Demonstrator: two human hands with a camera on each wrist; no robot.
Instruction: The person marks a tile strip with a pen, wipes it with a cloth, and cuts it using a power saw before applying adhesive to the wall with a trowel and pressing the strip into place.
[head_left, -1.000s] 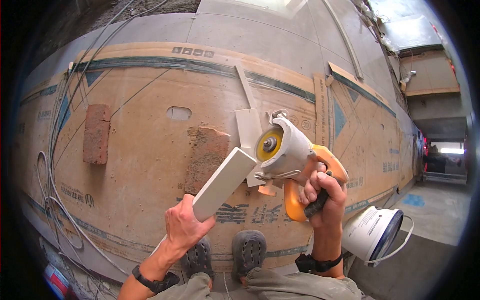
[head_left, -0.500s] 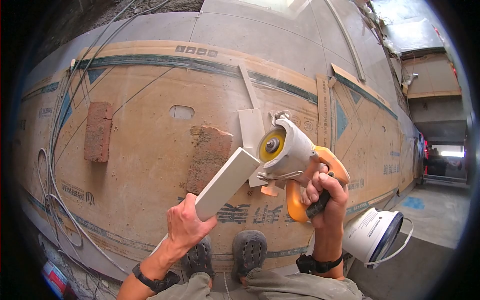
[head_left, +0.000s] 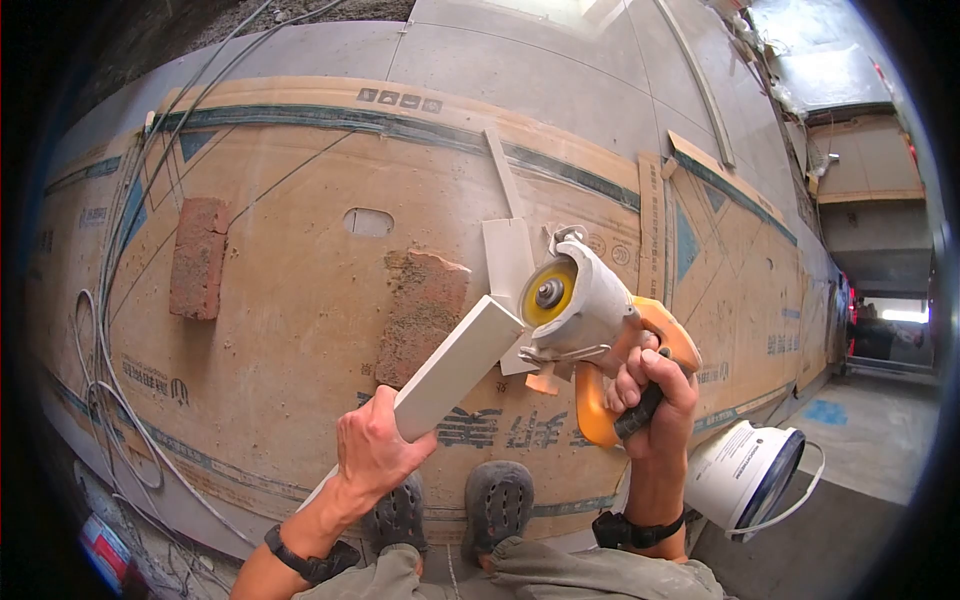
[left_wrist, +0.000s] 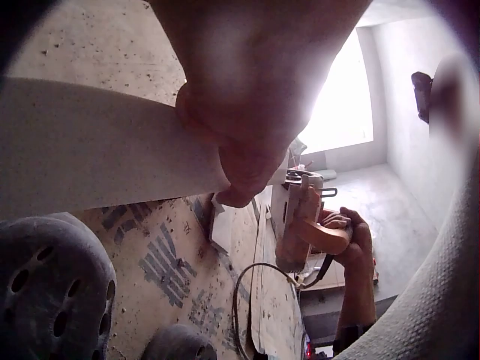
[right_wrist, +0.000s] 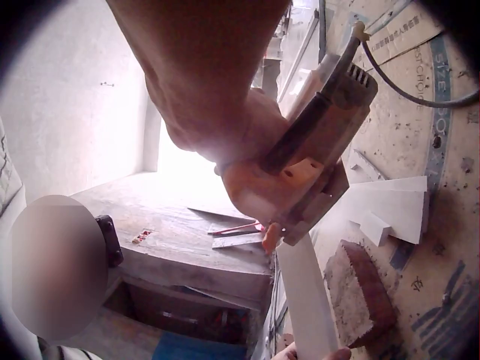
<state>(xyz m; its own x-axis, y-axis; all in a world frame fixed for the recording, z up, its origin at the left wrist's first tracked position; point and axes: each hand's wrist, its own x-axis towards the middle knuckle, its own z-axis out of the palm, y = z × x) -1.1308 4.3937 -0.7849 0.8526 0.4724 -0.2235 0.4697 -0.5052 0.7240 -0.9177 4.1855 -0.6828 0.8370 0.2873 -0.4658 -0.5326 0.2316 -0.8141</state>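
My left hand grips the near part of a long, pale tile strip, thumb on one side and fingers wrapped over the other. The strip slants up to the right, its far end right at the rim of a saw blade with a yellow disc. That blade belongs to a handheld tile cutter with a grey guard and orange handle. My right hand has its fingers curled round the handle. From the right wrist, the cutter overlaps the strip's end.
Pale tile pieces lie on the cardboard sheet beyond the blade. A rough brick sits beside the strip, another brick farther left. Cables run down the left side. A white bucket lies tilted at right.
The floor and the things on it have shifted slightly rightward in the head view. Both hands, the strip and the cutter keep nearly the same pose towards each other.
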